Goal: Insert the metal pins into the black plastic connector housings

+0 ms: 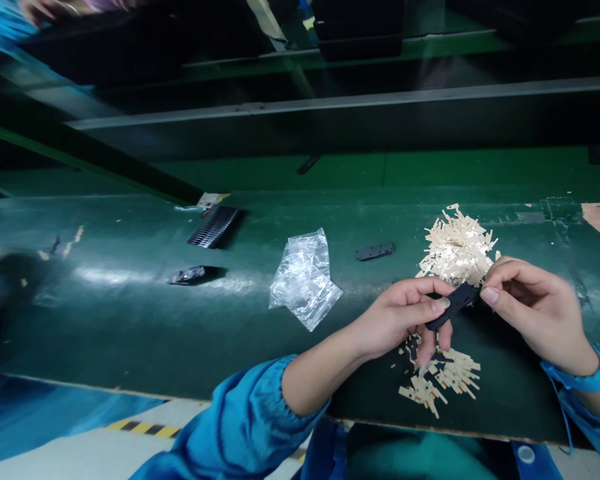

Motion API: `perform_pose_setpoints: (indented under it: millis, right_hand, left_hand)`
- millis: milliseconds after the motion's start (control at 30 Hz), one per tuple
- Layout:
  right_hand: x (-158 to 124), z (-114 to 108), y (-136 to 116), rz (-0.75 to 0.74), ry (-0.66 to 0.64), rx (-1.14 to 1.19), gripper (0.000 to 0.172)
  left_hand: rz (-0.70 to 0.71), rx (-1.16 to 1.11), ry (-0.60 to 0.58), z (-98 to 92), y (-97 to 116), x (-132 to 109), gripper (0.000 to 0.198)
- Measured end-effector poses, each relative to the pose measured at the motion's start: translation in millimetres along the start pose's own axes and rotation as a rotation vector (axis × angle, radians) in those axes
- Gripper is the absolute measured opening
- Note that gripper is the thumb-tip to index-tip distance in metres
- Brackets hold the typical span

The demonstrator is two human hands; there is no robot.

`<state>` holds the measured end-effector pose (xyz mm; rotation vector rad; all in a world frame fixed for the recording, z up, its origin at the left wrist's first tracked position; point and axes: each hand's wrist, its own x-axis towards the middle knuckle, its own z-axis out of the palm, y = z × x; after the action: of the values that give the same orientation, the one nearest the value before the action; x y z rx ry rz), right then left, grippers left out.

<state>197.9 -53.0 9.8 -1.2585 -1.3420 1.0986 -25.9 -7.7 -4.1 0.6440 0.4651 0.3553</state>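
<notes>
My left hand (420,310) grips a small, flat black plastic part (453,308) between thumb and fingers. At the part's right end, my right hand (535,310) has its thumb and forefinger pinched together; whatever lies between those fingertips is too small to make out. Just behind the hands rises a heap of cream-coloured strips (457,243). Below the left hand, more cream strips (447,377) lie scattered with a few tiny dark bits. A similar black part (375,251) rests on the table to the left of the heap.
Clear plastic bags (306,280) lie mid-table. Farther left are a row of black parts (215,225) and a dark wrapped piece (194,275). A green post (145,170) meets the green table (230,353). Another person's hand (50,8) shows at top left.
</notes>
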Motion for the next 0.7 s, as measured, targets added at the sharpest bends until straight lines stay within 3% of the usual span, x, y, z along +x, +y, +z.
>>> perform_pose_setpoints:
  millis: [467, 567, 700]
  right_hand:
    - [2.5, 0.8, -0.5, 0.134, -0.034, 0.082, 0.022]
    - [4.6, -0.9, 1.3, 0.221, -0.142, 0.202, 0.029]
    - [7.5, -3.3, 0.4, 0.341, -0.434, 0.251, 0.032]
  left_hand:
    - [-0.015, 0.03, 0.052, 0.4, -1.1, -0.6, 0.042]
    - [-0.028, 0.136, 0.054, 2.2, 3.8, -2.9, 0.037]
    - [-0.007, 0.434, 0.013, 3.5, 17.7, -9.0, 0.027]
